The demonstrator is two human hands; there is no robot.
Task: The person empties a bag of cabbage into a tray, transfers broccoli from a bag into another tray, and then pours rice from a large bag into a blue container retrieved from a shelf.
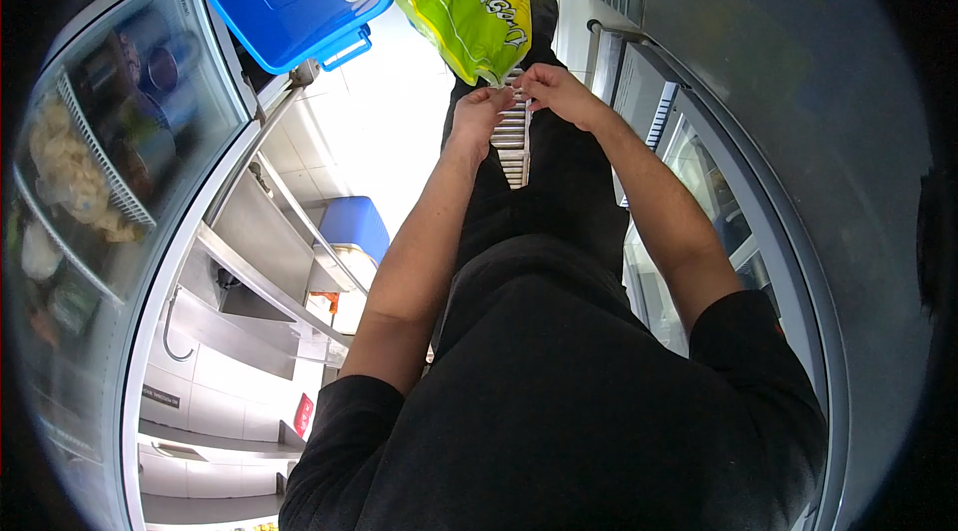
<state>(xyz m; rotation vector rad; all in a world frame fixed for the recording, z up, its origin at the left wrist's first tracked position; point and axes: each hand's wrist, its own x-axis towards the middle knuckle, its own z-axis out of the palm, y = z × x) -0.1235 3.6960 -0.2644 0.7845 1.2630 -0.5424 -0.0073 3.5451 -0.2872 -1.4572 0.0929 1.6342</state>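
Observation:
A green and yellow plastic bag (467,7) with white "President" lettering hangs out in front of me, bulging and gathered to a narrow neck at its near end. My left hand (482,115) is closed, thumb and fingers pinching that neck. Close beside it, my right hand (559,94) is also closed in a pinch, its fingertips at the neck. Whatever thin piece those right fingertips hold is too small to make out. The bag's contents are hidden by the printed plastic.
An open blue bin (289,2) stands at the upper left. A glass-door fridge (130,132) with bagged food is on the left, and another glass-fronted cabinet (704,177) on the right. Steel shelving (254,301) and a blue-lidded container (354,227) are at lower left. A floor grate (513,147) lies below.

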